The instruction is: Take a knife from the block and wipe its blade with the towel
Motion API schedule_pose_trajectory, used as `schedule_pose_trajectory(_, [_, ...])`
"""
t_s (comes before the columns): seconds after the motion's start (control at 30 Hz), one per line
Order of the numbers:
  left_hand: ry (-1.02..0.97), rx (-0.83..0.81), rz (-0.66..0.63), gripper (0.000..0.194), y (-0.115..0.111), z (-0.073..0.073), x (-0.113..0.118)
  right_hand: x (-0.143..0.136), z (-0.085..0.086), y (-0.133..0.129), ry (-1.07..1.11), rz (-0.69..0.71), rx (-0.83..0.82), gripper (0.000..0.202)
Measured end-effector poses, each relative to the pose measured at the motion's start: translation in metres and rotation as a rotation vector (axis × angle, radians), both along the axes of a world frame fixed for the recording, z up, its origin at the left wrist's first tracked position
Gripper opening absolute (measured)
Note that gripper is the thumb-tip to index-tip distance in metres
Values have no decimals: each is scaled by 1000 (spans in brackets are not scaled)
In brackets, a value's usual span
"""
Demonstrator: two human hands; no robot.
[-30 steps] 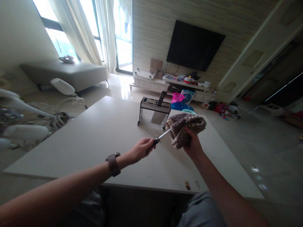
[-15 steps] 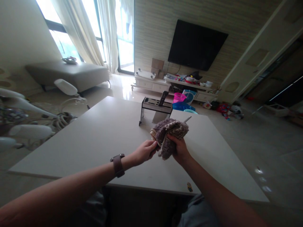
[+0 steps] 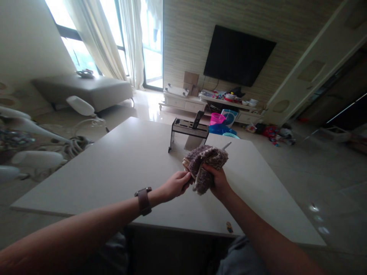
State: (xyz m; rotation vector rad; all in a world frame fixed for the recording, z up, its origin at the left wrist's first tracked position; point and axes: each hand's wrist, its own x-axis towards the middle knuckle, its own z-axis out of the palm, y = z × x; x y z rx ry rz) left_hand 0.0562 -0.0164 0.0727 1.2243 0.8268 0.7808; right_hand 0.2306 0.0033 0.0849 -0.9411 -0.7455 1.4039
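Observation:
A bunched brown, fluffy cloth point(image 3: 205, 160) is held above the white table point(image 3: 120, 172). My right hand point(image 3: 219, 181) grips it from the right, thumb over a fold. At the cloth's lower left, my left hand point(image 3: 177, 184) is closed in a pinch; what lies between its fingers is hidden. A thin grey tip point(image 3: 226, 145) sticks out past the cloth's upper right; the rest of that object is covered. Behind the cloth stands a knife block point(image 3: 187, 128), with one black-handled knife point(image 3: 197, 119) upright in its top.
A small yellow and dark item point(image 3: 229, 227) lies near the table's front edge. Past the far edge are a pink basket point(image 3: 217, 118) and blue tub point(image 3: 220, 129). White lamp arms point(image 3: 40, 159) stand at the left.
Hardly anything differs. The cloth and both hands have shifted very slightly, and the grip on the cloth looks the same.

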Motion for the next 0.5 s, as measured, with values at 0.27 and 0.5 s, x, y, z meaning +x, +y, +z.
schedule_pose_trajectory(0.27, [55,-1,-2,53,2,-5,-2,-1,2,-1,-22,8,11,43])
schedule_pose_trajectory(0.5, [64,-44,-14,51,1,-3,-6,0,-3,3,20,-1,-5,42])
